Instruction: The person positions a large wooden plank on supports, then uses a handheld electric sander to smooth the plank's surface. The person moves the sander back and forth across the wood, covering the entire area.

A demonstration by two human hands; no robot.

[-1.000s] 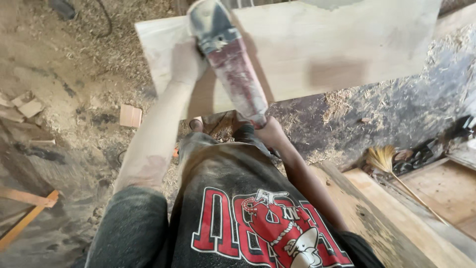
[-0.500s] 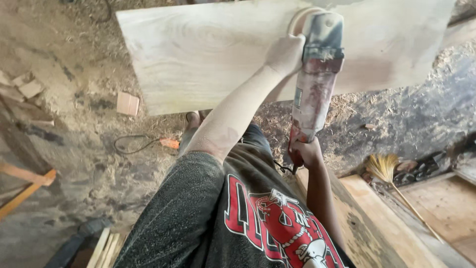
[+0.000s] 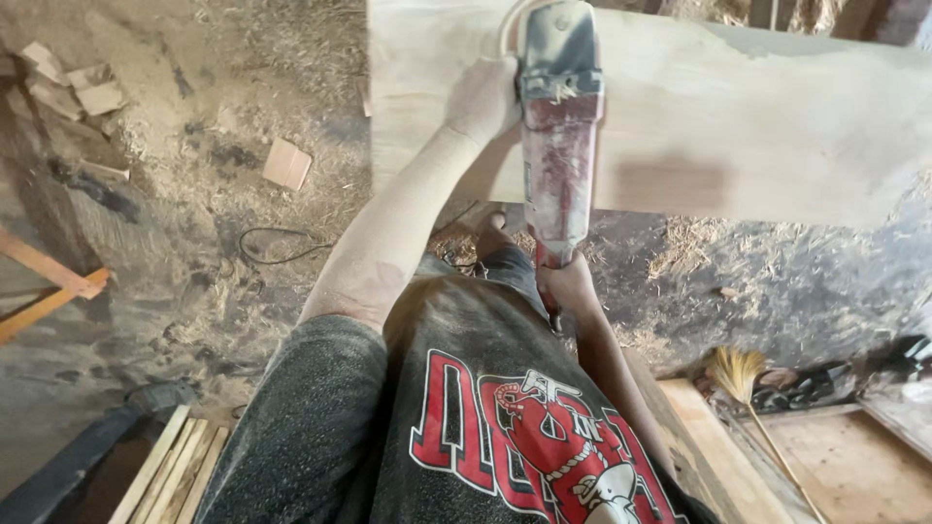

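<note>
The long red and grey power tool (image 3: 558,136) points straight away from the person, its head lying flat on the pale wooden board (image 3: 757,116); the left hand (image 3: 482,97) grips it up near the head; the right hand (image 3: 568,283) holds the tail end, closer to the body.

One red-and-grey angle grinder (image 3: 558,126), one wide pale wooden plank (image 3: 738,126), two hands, one straw broom (image 3: 743,383), one square wood offcut (image 3: 287,163) on the floor.

pale tan plank (image 3: 738,126) — grey-and-red dusty grinder (image 3: 557,136) — dark speckled shirt (image 3: 466,427), red-white print.
</note>
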